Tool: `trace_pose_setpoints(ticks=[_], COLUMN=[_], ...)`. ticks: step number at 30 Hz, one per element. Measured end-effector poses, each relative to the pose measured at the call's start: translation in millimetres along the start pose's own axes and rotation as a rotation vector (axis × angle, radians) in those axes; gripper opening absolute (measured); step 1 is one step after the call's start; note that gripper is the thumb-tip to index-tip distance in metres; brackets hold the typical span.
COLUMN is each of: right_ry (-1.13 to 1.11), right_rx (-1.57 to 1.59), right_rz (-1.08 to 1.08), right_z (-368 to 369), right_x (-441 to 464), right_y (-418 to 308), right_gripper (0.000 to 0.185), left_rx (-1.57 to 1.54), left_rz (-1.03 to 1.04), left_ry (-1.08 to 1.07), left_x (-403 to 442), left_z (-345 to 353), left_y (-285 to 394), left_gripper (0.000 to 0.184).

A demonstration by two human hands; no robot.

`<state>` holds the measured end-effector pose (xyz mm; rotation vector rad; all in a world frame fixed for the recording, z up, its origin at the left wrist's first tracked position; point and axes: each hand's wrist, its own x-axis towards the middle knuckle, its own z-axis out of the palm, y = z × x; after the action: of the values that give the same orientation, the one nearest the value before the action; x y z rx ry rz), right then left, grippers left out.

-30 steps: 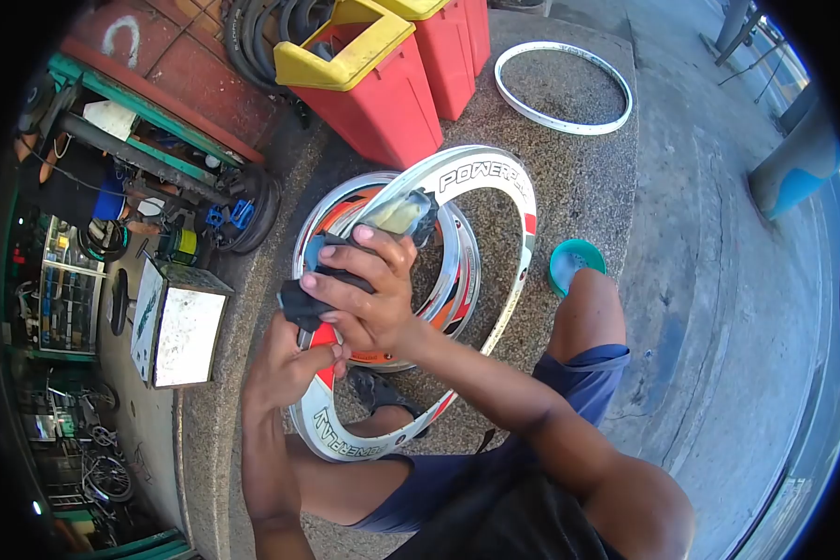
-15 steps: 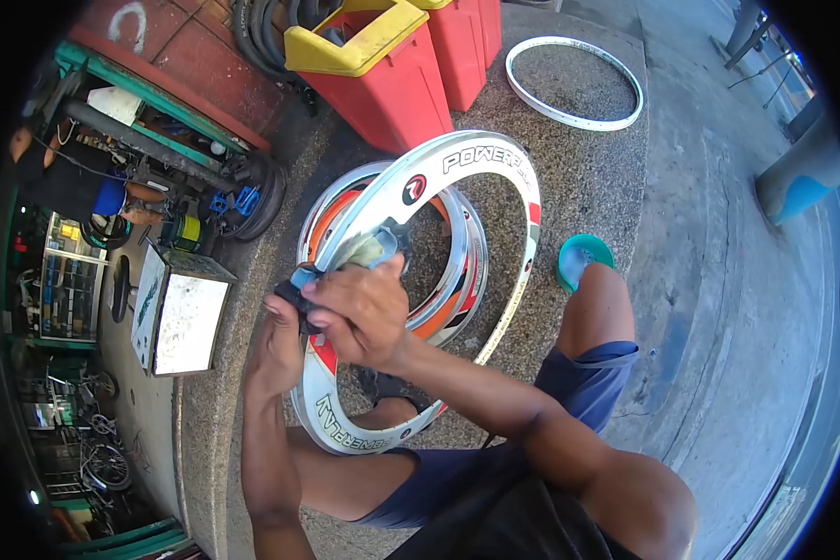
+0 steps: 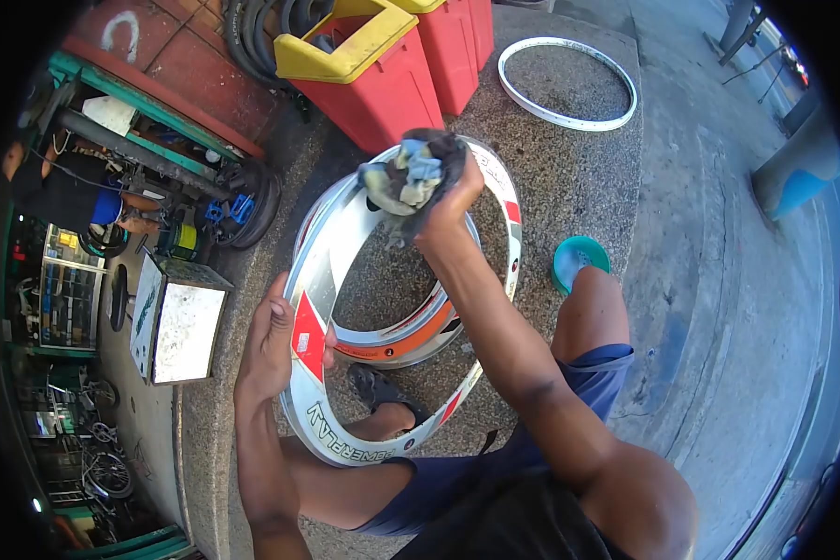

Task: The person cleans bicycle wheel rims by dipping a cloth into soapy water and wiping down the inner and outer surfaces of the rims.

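A white bicycle rim (image 3: 319,280) with red patches and POWERPLAY lettering stands tilted over my lap. My left hand (image 3: 273,345) grips its left side, thumb in front and fingertips showing inside the ring by the red patch. At the upper part of the rim, my right hand (image 3: 453,201) presses a bunched, dirty rag (image 3: 415,177) of grey, blue and yellowish cloth against the surface. The rag covers part of the rim and its lettering. Behind it, more rims with an orange band (image 3: 406,349) lie on the ground.
A green tub (image 3: 569,252) with cloudy liquid stands beside my right knee. Red bins with yellow tops (image 3: 369,93) are ahead, and a white rim (image 3: 569,121) lies further right. At left are a white box-like stand (image 3: 189,327) and a person (image 3: 75,191) near parts.
My right hand has moved up and right along the rim with the rag, away from my left hand. My left hand now grips the rim's side, lower than before.
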<state>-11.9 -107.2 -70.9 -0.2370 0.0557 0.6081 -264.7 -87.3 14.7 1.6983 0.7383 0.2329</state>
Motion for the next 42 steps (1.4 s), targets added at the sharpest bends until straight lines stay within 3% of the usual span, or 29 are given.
trace_pose_setpoints(ticks=[1,3,4,5,6,7,8,9,11,16,19,22,24,27,31,34,36,40,42], right_ry=[-0.027,0.026,-0.01,-0.047,0.074,0.086,0.261,0.265,0.669,0.034,-0.054,0.51,0.733,0.683,0.184,0.24,0.493,0.682,0.712], right_rx=[0.06,-0.034,-0.029,-0.023,-0.042,-0.602,-1.145,-1.144,-1.445,-1.238,-1.224,-1.527,-1.702,-1.71,-1.649,-1.609,-1.766,-1.868,-1.858], right_rz=[0.084,0.059,0.036,0.013,-0.162,-0.426,-0.701,-0.707,-0.627,-1.155,-1.235,-0.63,-0.361,-0.365,-0.813,-0.861,-0.605,-0.005,0.037], right_z=[-8.7,-8.8,-32.9,-57.4,-80.3,-112.9,-123.6,-129.5,-129.3,-77.9,-107.6,-174.5,-226.4,-220.6,-178.8,-215.0,-280.7,-359.3,-364.0], right_x=[3.1,26.2,54.5,82.8,111.5,127.3,127.5,128.4,117.3,40.2,65.9,96.5,114.5,104.7,97.3,116.6,117.3,40.3,39.4], right_y=[3.9,-14.4,-22.4,-30.2,-28.9,-39.0,-53.9,-52.8,-42.6,5.1,1.5,-22.0,-33.4,-38.0,-40.1,-43.0,-39.8,-12.9,-14.6], right_gripper=[0.045,0.056,0.058,0.061,0.058,0.051,0.045,0.045,0.035,0.024,0.025,0.04,0.043,0.043,0.036,0.037,0.038,0.046,0.046], left_rx=[0.006,0.137,0.061,0.064,0.057,0.047,0.047,0.055,0.067,0.07,0.055,0.058,0.062,0.057,0.043,0.083,0.072,0.073,0.096], left_rz=[-0.015,0.049,0.049,0.054,0.05,0.046,0.047,0.039,0.037,0.002,0.001,0.019,-0.009,-0.009,-0.059,-0.043,-0.049,-0.059,-0.064], left_ry=[-0.014,-0.027,-0.029,-0.031,-0.037,-0.04,-0.044,-0.046,-0.057,-0.034,-0.021,-0.013,-0.002,-0.006,0.011,0.014,0.024,0.072,0.05], left_x=[-1.7,-0.2,-0.7,0.0,-0.8,-2.1,-3.1,-3.7,-0.7,0.3,2.2,5.7,5.9,5.8,4.5,5.3,4.2,4.9,4.5], left_z=[1.5,0.8,1.0,0.9,0.6,1.3,3.0,4.9,7.8,13.0,12.3,9.3,8.3,8.8,17.3,13.2,14.9,12.7,11.9], left_y=[-0.1,3.8,4.8,5.5,5.5,5.1,6.0,8.8,13.8,16.0,12.6,13.2,12.6,12.6,18.8,15.5,15.8,13.5,13.6], left_gripper=[0.084,0.072,0.055,0.055,0.05,0.046,0.046,0.045,0.044,0.05,0.053,0.053,0.054,0.057,0.061,0.063,0.063,0.063,0.063])
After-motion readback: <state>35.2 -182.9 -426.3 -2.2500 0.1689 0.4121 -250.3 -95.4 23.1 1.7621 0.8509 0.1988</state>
